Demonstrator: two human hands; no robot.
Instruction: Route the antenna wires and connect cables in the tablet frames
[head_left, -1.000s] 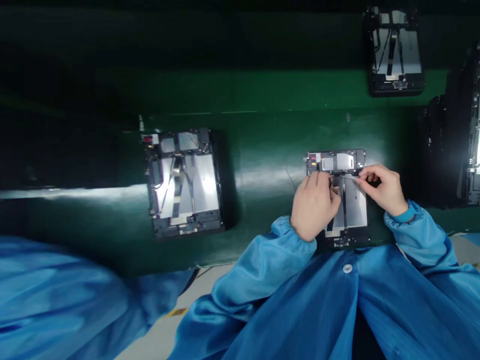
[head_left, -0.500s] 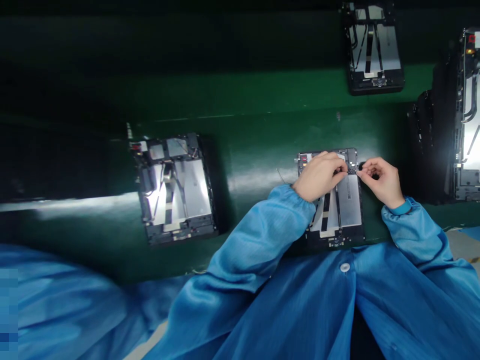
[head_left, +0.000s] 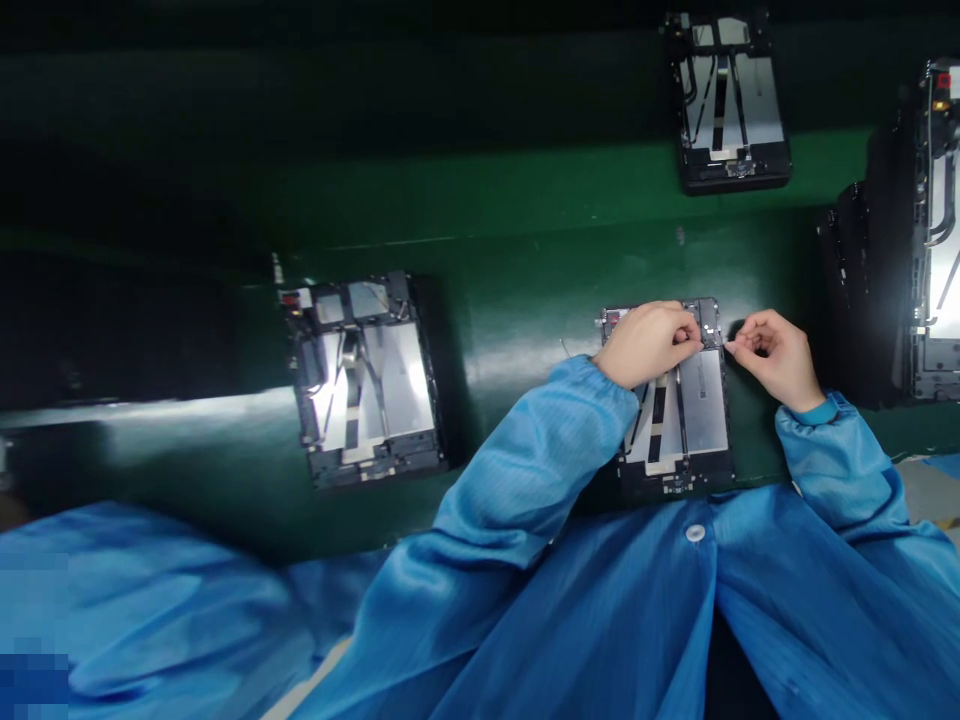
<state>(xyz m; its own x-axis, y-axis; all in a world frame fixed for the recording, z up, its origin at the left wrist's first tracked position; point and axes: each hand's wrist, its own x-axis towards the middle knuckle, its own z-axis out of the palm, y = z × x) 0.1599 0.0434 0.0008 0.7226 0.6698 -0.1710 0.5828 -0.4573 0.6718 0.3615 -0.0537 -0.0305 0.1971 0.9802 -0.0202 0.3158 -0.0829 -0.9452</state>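
Observation:
An opened tablet [head_left: 679, 420] with a silver back plate and black flat cables lies on the green belt [head_left: 517, 250] right in front of me. My left hand [head_left: 651, 342] rests curled on its top edge, fingertips pressed onto the upper circuit area. My right hand [head_left: 776, 355] hovers at the tablet's top right corner with thumb and forefinger pinched together; whatever is between them is too small to make out. Both arms wear blue smock sleeves.
A second opened tablet [head_left: 365, 380] lies on the belt to the left. A third tablet [head_left: 726, 95] sits far back right, and a dark rack with more units [head_left: 930, 230] stands at the right edge. Another person's blue sleeve [head_left: 135, 610] fills the lower left.
My left hand slid from the tablet's middle up to its top edge, uncovering the silver plate. My right hand shifted slightly right, off the corner. The view drifted a little.

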